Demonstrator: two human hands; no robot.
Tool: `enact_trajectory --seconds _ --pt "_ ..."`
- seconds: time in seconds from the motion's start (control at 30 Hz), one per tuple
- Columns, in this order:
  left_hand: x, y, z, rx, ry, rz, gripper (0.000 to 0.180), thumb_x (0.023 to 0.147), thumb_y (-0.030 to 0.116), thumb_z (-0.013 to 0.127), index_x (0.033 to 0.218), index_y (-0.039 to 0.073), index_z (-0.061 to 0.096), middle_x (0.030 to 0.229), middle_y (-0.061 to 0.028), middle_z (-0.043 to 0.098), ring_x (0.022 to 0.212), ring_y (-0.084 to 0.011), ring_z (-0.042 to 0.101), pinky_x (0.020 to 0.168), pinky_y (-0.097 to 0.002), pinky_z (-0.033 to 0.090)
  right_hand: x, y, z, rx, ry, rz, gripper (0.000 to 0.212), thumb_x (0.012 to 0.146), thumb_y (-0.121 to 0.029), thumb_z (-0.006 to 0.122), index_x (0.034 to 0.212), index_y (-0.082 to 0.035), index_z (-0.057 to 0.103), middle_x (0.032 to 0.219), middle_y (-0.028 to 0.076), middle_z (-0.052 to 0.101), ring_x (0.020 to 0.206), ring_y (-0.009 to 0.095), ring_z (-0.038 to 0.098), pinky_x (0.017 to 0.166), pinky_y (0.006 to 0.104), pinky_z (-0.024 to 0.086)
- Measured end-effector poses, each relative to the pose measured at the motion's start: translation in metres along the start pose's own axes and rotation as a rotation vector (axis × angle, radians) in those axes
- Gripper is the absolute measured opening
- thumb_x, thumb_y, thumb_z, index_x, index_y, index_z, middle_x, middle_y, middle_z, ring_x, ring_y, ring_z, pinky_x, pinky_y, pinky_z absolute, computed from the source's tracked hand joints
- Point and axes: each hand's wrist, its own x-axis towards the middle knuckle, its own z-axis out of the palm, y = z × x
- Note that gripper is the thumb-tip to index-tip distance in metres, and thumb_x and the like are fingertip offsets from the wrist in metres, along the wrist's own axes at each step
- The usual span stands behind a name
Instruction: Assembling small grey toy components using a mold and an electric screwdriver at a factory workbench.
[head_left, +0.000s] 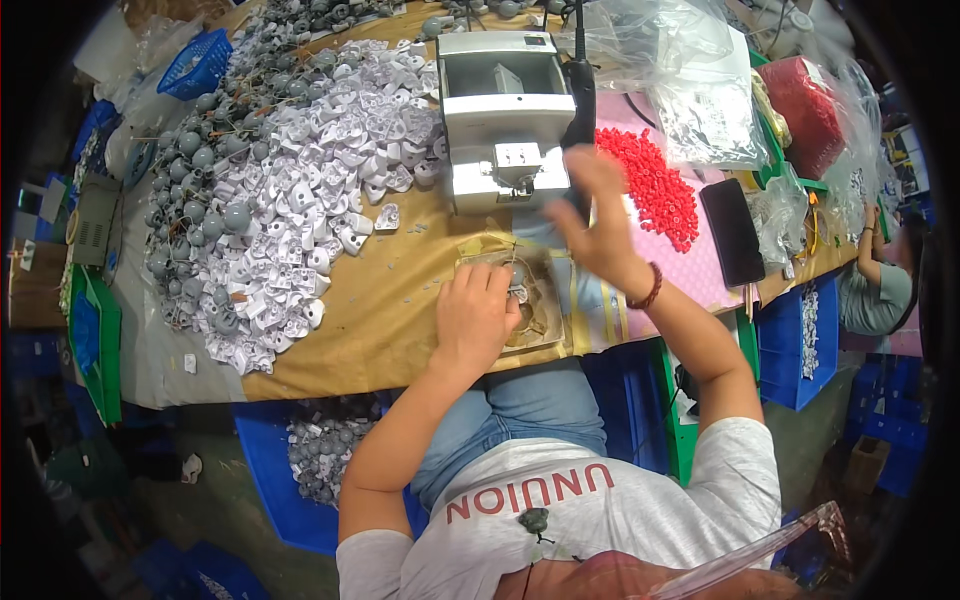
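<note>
My left hand point(474, 318) rests with bent fingers on the left side of a shallow tan fixture point(545, 333) with rounded hollows, at the table's front edge. Beside its fingertips a small grey domed part point(517, 274) sits in the fixture; what the fingers press on is partly hidden. My right hand point(605, 235), blurred by motion, is raised at the right of a white and grey bench machine point(505, 120). Its thumb and fingers are apart, and nothing shows between them. On the machine's front is a small white block point(517, 157).
White plastic housings point(300, 200) and grey domed parts point(200, 155) form a large heap at the left. Red small parts point(660, 185) lie on a pink sheet, next to a black phone point(732, 233). Blue bins point(270, 470) stand below the table. Another person point(875, 295) sits far right.
</note>
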Motion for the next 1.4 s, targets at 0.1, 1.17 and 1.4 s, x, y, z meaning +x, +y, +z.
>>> enact_trajectory --seconds 0.1,1.17,1.4 --pt "0.0 0.001 0.004 -0.013 0.043 0.02 0.035 0.074 0.013 0.075 0.107 0.007 0.065 0.095 -0.0091 0.06 0.091 -0.0303 0.059 0.078 -0.043 0.049 0.012 0.04 0.01 0.124 0.073 0.435 0.054 0.088 -0.009 0.073 0.136 0.001 0.051 0.118 0.019 0.063 0.109 0.03 0.062 0.094 0.0399 0.047" --pt "-0.006 -0.007 0.008 -0.051 0.042 -0.027 0.037 0.075 0.017 0.075 0.11 0.01 0.066 0.089 -0.0067 0.063 0.079 -0.0289 0.064 0.068 -0.0434 0.048 0.041 -0.069 0.007 0.868 -0.158 0.566 0.051 0.081 -0.002 0.078 0.124 -0.002 0.049 0.09 0.002 0.064 0.08 0.008 0.061 0.07 0.0269 0.052" --pt "-0.005 -0.005 0.009 -0.07 0.018 -0.064 0.036 0.074 0.018 0.076 0.106 0.01 0.065 0.088 -0.0067 0.062 0.077 -0.0293 0.064 0.068 -0.0434 0.048 0.021 -0.077 0.01 0.943 -0.096 0.507 0.044 0.084 0.0 0.076 0.119 0.0 0.049 0.089 0.002 0.064 0.081 0.009 0.062 0.071 0.027 0.052"
